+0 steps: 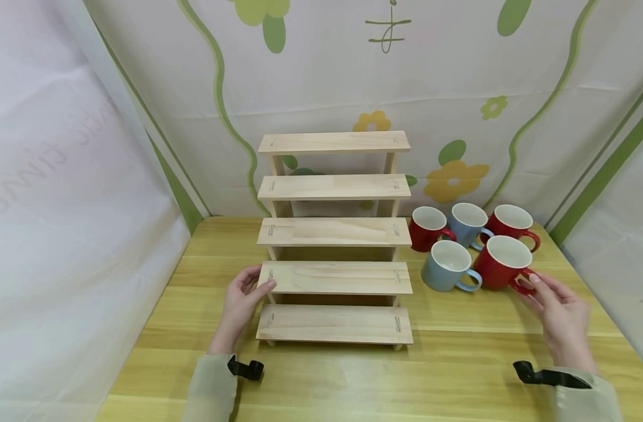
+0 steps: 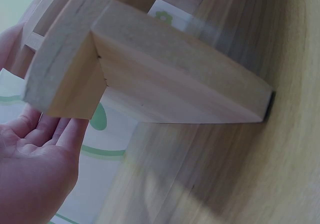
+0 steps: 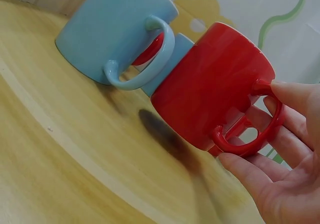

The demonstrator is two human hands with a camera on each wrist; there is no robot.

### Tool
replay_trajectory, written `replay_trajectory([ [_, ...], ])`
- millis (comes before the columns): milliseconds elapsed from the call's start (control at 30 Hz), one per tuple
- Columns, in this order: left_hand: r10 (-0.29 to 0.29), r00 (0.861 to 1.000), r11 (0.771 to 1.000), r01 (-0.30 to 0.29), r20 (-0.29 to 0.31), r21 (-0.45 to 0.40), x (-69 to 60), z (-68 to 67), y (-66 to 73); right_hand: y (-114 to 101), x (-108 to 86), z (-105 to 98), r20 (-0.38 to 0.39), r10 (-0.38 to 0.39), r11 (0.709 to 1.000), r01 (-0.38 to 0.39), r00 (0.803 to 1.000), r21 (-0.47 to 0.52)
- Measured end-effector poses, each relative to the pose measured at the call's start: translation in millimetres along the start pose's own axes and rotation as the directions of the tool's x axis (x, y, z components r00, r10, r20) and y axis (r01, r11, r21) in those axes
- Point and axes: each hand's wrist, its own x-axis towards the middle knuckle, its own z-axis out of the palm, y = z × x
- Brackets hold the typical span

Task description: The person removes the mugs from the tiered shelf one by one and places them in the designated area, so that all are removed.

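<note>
My right hand (image 1: 562, 310) pinches the handle of a red mug (image 1: 494, 271) with a white inside. In the right wrist view, this mug (image 3: 212, 86) hangs tilted just off the table, its shadow below it. Beside it stands a light blue mug (image 1: 444, 271), its handle turned to the right. A wooden stepped shelf (image 1: 334, 276) with several tiers occupies the middle. At the left end of its second tier from the bottom, my left hand (image 1: 241, 302) grips the board, thumb on top. Its other fingers (image 2: 62, 134) pass behind the wood in the left wrist view.
Behind the two front mugs stand another red mug (image 1: 425, 231), a blue mug (image 1: 465, 225) and a red mug (image 1: 511, 223) at the back right. The wooden table (image 1: 332, 387) meets a printed cloth (image 1: 321, 70) at the back, with cloth on both sides.
</note>
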Motion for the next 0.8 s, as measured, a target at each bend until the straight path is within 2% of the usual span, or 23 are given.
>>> replay_trajectory([
  [433, -0.017, 1.000, 1.000, 0.017, 0.003, 0.001, -1.3, 0.5, 2.9, 6.2, 1.9, -4.9, 0.013, 0.024, 1.000, -0.024, 1.000, -0.007],
  [800, -0.021, 1.000, 1.000, 0.021, -0.004, 0.002, -1.3, 0.3, 3.0, 6.9, 6.3, -5.6, -0.024, 0.058, 0.997, -0.059, 0.998, -0.039],
])
